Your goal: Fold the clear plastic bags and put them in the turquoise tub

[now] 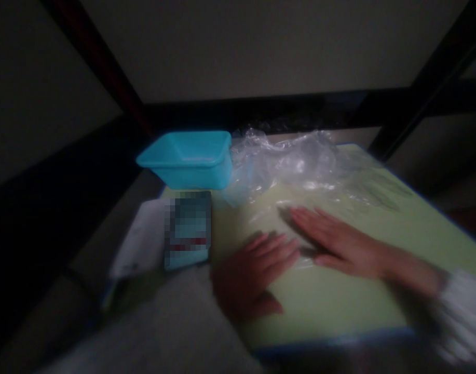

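Observation:
Clear plastic film or bags (300, 161) lie crumpled along the back of the yellow-green tabletop (339, 306). A thin, flatter part of the plastic reaches toward the front, where both hands are. My left hand (253, 275) rests palm down with fingers stretched out and thumb apart, at the near side of this flat part. Just beyond it to the right, my right hand (339, 241) also lies flat, fingers extended and pointing left. Neither hand grips anything that I can see. What lies under the palms is hidden, and the picture is dim and blurred.
A turquoise plastic tub (194, 176) stands at the back left of the table. In front of it lies a rectangular item (189, 228), blurred out by pixels, beside a white sheet (144, 234). A pale wall (261, 52) rises behind the table.

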`<state>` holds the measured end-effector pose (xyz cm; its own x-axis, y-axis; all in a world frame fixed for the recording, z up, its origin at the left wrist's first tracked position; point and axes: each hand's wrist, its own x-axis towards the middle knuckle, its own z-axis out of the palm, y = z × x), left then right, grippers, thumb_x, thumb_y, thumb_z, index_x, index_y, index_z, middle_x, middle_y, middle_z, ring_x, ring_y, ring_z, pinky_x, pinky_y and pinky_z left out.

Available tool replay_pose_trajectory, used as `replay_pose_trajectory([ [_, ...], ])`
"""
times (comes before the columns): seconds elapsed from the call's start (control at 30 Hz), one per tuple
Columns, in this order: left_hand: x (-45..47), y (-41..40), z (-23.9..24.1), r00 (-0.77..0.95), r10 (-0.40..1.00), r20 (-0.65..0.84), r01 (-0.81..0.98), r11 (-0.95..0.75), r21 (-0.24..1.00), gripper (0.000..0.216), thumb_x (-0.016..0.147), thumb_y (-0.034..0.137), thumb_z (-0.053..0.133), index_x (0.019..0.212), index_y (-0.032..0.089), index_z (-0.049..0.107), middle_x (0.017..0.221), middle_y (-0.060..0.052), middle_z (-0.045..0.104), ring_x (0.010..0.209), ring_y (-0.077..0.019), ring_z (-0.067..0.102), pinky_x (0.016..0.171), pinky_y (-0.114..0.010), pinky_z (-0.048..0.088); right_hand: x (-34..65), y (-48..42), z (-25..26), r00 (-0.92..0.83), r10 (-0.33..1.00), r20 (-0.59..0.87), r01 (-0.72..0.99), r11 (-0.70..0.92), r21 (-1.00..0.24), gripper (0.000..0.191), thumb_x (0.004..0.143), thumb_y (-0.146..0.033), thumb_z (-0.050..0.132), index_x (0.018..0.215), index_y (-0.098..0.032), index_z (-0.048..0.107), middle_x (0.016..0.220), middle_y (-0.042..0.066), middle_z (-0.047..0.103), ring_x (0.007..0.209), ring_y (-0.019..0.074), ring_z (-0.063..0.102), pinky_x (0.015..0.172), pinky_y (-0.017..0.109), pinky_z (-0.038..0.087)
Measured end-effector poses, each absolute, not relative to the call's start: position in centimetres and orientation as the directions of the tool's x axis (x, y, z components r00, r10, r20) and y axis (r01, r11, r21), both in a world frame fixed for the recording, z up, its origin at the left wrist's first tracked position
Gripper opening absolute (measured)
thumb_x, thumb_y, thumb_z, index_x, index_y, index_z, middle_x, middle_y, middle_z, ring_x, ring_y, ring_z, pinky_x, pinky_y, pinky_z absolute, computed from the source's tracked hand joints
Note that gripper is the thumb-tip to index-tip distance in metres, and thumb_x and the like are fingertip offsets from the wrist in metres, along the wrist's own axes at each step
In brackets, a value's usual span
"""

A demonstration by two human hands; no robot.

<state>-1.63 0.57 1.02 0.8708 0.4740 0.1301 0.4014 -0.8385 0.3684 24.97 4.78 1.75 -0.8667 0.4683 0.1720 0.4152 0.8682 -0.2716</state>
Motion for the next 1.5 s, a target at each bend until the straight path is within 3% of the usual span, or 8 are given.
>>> replay_pose_trajectory([
  [0.2, -1.7, 0.9, 0.9, 0.857, 0.511, 0.069, 0.460, -0.818, 0.344, 0.075, 0.087, 0.068, 0.033, 0.143, 0.017, 0.034, 0.152, -0.015, 0.028, 0.142, -0.0313, 0.019, 0.113, -0.052, 0.017, 24.2, 4.9, 0.5, -0.821, 0.552, 0.144, 0.527, 0.831, -0.179, 0.076, 0.095, -0.049, 0.038, 0.150, -0.015, -0.002, 0.155, 0.016, 0.013, 0.142, 0.0258, 0.013, 0.115, 0.050, 0.014],
  [0.57, -2.0, 0.9, 1.0, 0.836, 0.547, 0.047, 0.505, -0.799, 0.326, 0.080, 0.087, 0.070, 0.029, 0.143, 0.014, 0.032, 0.153, -0.017, 0.023, 0.142, -0.0323, 0.016, 0.114, -0.053, 0.016, 24.8, 4.9, 0.4, -0.819, 0.559, 0.129, 0.531, 0.824, -0.198, 0.082, 0.092, -0.054, 0.041, 0.150, -0.015, -0.002, 0.155, 0.015, 0.011, 0.142, 0.0267, 0.015, 0.115, 0.049, 0.014],
  [0.7, -2.6, 1.3, 0.6, 0.819, 0.559, 0.130, 0.523, -0.821, 0.229, 0.073, 0.092, 0.063, 0.025, 0.142, 0.012, 0.033, 0.152, -0.017, 0.025, 0.143, -0.0310, 0.016, 0.115, -0.051, 0.014, 25.0, 5.1, 1.3, -0.742, 0.648, 0.172, 0.626, 0.761, -0.172, 0.069, 0.095, -0.048, 0.038, 0.149, -0.013, 0.015, 0.152, 0.017, 0.024, 0.140, 0.0293, 0.022, 0.112, 0.053, 0.022],
  [0.83, -2.9, 1.2, -0.8, 0.800, 0.518, 0.303, 0.499, -0.855, 0.144, 0.060, 0.096, 0.054, 0.021, 0.141, 0.017, 0.036, 0.146, -0.011, 0.041, 0.140, -0.0253, 0.024, 0.116, -0.046, 0.015, 25.4, 5.6, 2.1, -0.610, 0.751, 0.253, 0.733, 0.656, -0.181, 0.050, 0.097, -0.034, 0.035, 0.138, -0.008, 0.039, 0.139, 0.019, 0.047, 0.131, 0.0295, 0.041, 0.109, 0.053, 0.029],
  [1.0, -2.8, 1.0, -2.0, 0.761, 0.483, 0.433, 0.492, -0.865, 0.101, 0.050, 0.099, 0.045, 0.026, 0.135, 0.015, 0.043, 0.127, -0.010, 0.060, 0.133, -0.0235, 0.038, 0.116, -0.046, 0.019, 25.5, 5.9, 1.9, -0.582, 0.770, 0.262, 0.749, 0.633, -0.196, 0.040, 0.095, -0.026, 0.033, 0.127, -0.008, 0.050, 0.129, 0.018, 0.057, 0.122, 0.0283, 0.051, 0.108, 0.054, 0.030],
  [1.13, -2.6, 0.8, -1.3, 0.766, 0.451, 0.458, 0.467, -0.880, 0.086, 0.048, 0.099, 0.044, 0.025, 0.130, 0.015, 0.048, 0.119, -0.009, 0.064, 0.125, -0.0218, 0.047, 0.114, -0.046, 0.023, 25.2, 6.0, 1.6, -0.580, 0.772, 0.259, 0.741, 0.633, -0.226, 0.040, 0.094, -0.026, 0.036, 0.127, -0.009, 0.050, 0.128, 0.017, 0.058, 0.122, 0.0286, 0.051, 0.109, 0.054, 0.028],
  [1.3, -2.0, -0.1, 0.4, 0.859, 0.357, 0.366, 0.350, -0.933, 0.088, 0.050, 0.099, 0.045, 0.025, 0.125, 0.012, 0.052, 0.113, -0.011, 0.066, 0.117, -0.0211, 0.053, 0.113, -0.045, 0.028, 24.8, 6.0, 1.4, -0.608, 0.759, 0.234, 0.717, 0.651, -0.249, 0.041, 0.095, -0.030, 0.038, 0.131, -0.012, 0.045, 0.131, 0.014, 0.056, 0.125, 0.0279, 0.047, 0.110, 0.055, 0.025],
  [1.5, 0.0, -2.1, 0.5, 0.834, 0.300, 0.464, 0.242, -0.953, 0.182, 0.056, 0.099, 0.046, 0.014, 0.111, 0.014, 0.059, 0.103, -0.009, 0.069, 0.106, -0.0203, 0.058, 0.107, -0.042, 0.034, 24.1, 5.8, 1.3, -0.722, 0.661, 0.204, 0.619, 0.749, -0.235, 0.047, 0.097, -0.038, 0.037, 0.139, -0.017, 0.036, 0.137, 0.011, 0.051, 0.133, 0.0265, 0.037, 0.112, 0.058, 0.015],
])
